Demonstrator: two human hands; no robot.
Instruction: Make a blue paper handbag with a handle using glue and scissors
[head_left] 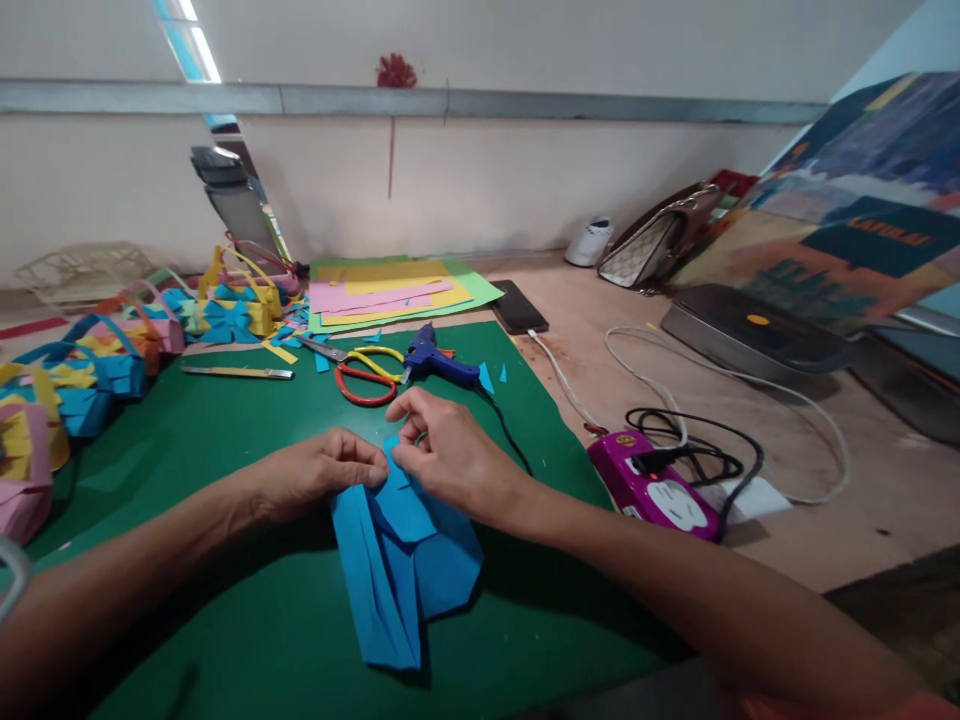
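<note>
A folded piece of blue paper (pixel 409 560) is held just above the green cutting mat (pixel 247 600), its creased panels hanging toward me. My left hand (pixel 337 465) pinches its upper left edge between thumb and fingers. At the upper right edge, my right hand (pixel 450 450) is closed with thumb and fingertips on the paper. Beyond my hands lie scissors (pixel 365 385) with red and yellow handles and a blue glue gun (pixel 439 358). A box cutter (pixel 238 372) rests farther left on the mat.
Small paper baskets (pixel 112 365) line the left side. Coloured paper sheets (pixel 397 290) are stacked at the back beside a phone (pixel 519 306). On the right, a purple power strip (pixel 652 485) has cables running from it. A bottle (pixel 236 205) and a handbag (pixel 656 235) stand near the wall.
</note>
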